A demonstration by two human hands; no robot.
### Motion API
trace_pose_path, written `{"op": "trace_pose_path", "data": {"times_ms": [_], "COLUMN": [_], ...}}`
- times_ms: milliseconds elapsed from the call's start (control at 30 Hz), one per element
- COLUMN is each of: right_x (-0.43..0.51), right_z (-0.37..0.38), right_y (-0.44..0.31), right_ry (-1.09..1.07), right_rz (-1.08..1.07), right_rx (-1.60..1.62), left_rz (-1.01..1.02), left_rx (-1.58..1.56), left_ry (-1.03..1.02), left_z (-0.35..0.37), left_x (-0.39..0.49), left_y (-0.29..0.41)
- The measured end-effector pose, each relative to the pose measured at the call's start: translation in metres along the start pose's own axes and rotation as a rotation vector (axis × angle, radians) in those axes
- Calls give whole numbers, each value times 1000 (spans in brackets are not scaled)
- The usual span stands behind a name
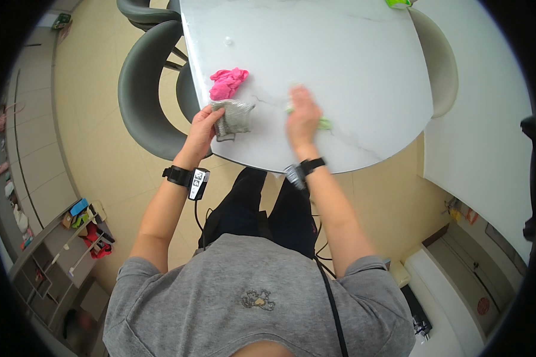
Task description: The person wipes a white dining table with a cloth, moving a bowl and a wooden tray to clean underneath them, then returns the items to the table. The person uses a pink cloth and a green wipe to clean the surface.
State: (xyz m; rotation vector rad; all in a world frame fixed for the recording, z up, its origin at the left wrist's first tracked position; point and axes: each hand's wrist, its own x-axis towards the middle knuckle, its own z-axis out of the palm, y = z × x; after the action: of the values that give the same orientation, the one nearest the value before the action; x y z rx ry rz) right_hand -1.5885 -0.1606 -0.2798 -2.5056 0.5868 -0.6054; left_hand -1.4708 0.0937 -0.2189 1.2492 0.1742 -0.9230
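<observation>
My left hand (204, 129) grips a grey, shiny mesh cloth (236, 117) by its left edge, at the left side of the white marbled table (362, 62). Just beyond that cloth lies a crumpled pink cloth (228, 83). Further right, my right hand (303, 114) is pressed flat over a light green cloth (325, 123) on the tabletop. Motion blurs this hand, and most of the green cloth is hidden under it. Parts of the cloth show beside the fingers and the palm.
A small clear round object (228, 41) sits toward the table's far left. Grey chairs (145, 89) stand along the left edge, and a pale chair (435, 62) is on the right. A bright green packet (398, 3) lies at the far right. Cables (328, 294) hang by my body.
</observation>
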Motion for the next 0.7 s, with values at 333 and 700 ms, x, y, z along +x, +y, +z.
{"op": "trace_pose_path", "data": {"times_ms": [333, 700], "right_x": [-12, -19], "right_z": [-57, -10], "right_y": [98, -6], "right_ry": [-66, -14], "right_rz": [-61, -54], "right_rx": [-468, -210], "left_rz": [781, 748], "left_rx": [932, 982], "left_ry": [200, 240], "left_z": [15, 29], "left_x": [36, 58], "left_y": [24, 11]}}
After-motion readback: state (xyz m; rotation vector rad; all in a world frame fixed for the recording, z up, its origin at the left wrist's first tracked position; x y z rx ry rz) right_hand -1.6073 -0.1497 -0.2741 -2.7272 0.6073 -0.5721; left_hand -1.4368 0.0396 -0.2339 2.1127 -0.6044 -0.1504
